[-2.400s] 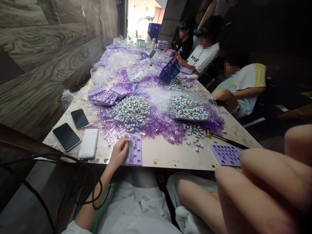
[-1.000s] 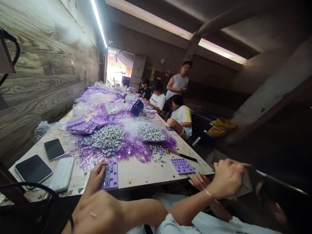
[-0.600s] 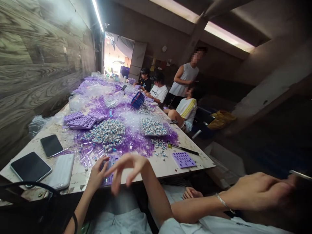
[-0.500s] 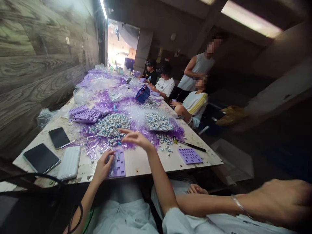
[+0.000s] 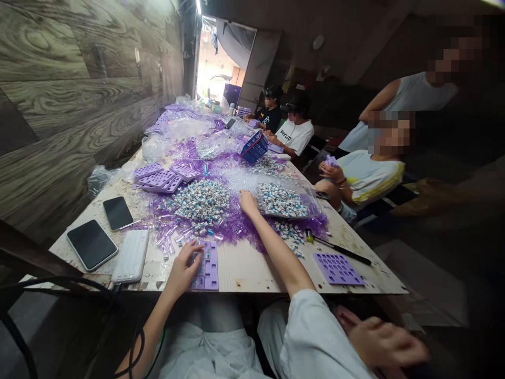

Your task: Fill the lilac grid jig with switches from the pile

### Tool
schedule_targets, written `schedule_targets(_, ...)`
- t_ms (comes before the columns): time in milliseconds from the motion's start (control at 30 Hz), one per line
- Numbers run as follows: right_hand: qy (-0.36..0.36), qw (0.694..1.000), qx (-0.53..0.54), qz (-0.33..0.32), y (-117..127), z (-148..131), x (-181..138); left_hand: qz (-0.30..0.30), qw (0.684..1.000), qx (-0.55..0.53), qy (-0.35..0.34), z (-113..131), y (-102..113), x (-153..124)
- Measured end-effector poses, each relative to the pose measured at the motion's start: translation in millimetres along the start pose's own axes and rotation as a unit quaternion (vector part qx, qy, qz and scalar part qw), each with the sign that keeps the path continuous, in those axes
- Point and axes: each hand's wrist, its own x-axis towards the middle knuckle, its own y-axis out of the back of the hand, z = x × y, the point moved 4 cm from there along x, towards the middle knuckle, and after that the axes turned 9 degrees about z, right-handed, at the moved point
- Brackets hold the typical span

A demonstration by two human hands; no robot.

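Note:
My left hand (image 5: 187,267) rests at the left side of a purple foam tray (image 5: 212,268) with square holes, at the table's near edge. Its fingers are apart and slightly bent, over clear plastic pieces lying on the tray. Farther forward, my right hand (image 5: 248,202) reaches between two heaps, its fingers bent down and mostly hidden. To its left is a heap of small white-and-blue parts (image 5: 203,202). On its right, similar parts (image 5: 282,200) lie in a clear plastic bag or tray. Clear purple-tinted pieces (image 5: 240,229) are spread beneath and around the heaps.
At left lie two dark-screened phones (image 5: 92,245) and a white power bank (image 5: 131,256). Stacked purple trays (image 5: 160,179) stand behind them. At right are another purple tray (image 5: 338,269) and a screwdriver (image 5: 341,250). A blue basket (image 5: 254,147) sits farther back. Several people are along the right side.
My right hand has moved forward from above the near side of the left heap to between the heaps. My left hand stays at the tray. The camera view has turned left.

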Motion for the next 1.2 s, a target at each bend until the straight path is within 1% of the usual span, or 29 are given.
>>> schedule_targets(167,0.015,0.999,-0.028,-0.006,-3.2,4.8,16.5,-0.009,1.0,0.001,-0.01,1.5,-0.7,-0.3)
schedule_targets(333,0.024,0.999,-0.02,0.025,-4.0,10.3,10.1,-0.012,1.0,0.004,-0.015,2.9,-1.6,-0.5)
schedule_targets(433,0.019,0.995,0.06,0.078,-5.2,12.3,1.3,-0.016,1.0,0.004,-0.02,4.6,-1.9,-0.4)
schedule_targets(533,0.016,0.98,0.147,0.13,-6.7,14.2,-3.0,-0.017,1.0,0.004,-0.024,5.9,-1.8,-0.2)
schedule_targets(633,0.011,0.967,0.205,0.153,-6.4,14.1,-5.8,-0.016,0.999,0.004,-0.03,7.2,-1.6,-0.1)
schedule_targets(700,-0.012,0.952,0.262,0.16,-2.8,11.8,-15.2,-0.015,0.999,0.006,-0.03,8.3,-1.4,-0.2)
schedule_targets(767,-0.026,0.924,0.347,0.16,3.8,4.2,-38.0,-0.014,1.0,0.01,-0.026,9.6,-1.2,-0.3)
schedule_targets(800,-0.027,0.904,0.396,0.156,7.7,-1.6,-55.2,-0.014,1.0,0.012,-0.024,10.4,-1.1,-0.4)
schedule_targets(867,-0.024,0.861,0.488,0.139,13.9,-16.2,-98.7,-0.016,0.999,0.015,-0.023,12.1,-1.0,-0.6)
schedule_targets(900,-0.031,0.843,0.522,0.124,14.8,-23.4,-123.0,-0.016,0.999,0.016,-0.023,13.0,-0.9,-0.7)
schedule_targets(933,-0.039,0.832,0.544,0.102,13.6,-30.5,-147.3,-0.017,0.999,0.017,-0.024,13.7,-0.9,-0.8)
schedule_targets(1000,-0.061,0.821,0.566,0.049,5.5,-42.2,-190.8,-0.018,0.999,0.023,-0.027,15.1,-1.1,-0.7)
schedule_targets(1067,-0.082,0.815,0.574,0.006,-6.6,-48.3,-222.0,-0.022,0.999,0.03,-0.033,16.2,-1.5,-0.4)
schedule_targets(1133,-0.084,0.814,0.575,-0.014,-17.6,-50.3,-238.8,-0.026,0.998,0.035,-0.039,17.2,-2.0,-0.1)
schedule_targets(1200,-0.062,0.823,0.565,-0.011,-23.3,-50.4,-244.2,-0.028,0.998,0.034,-0.041,17.8,-2.2,0.0)
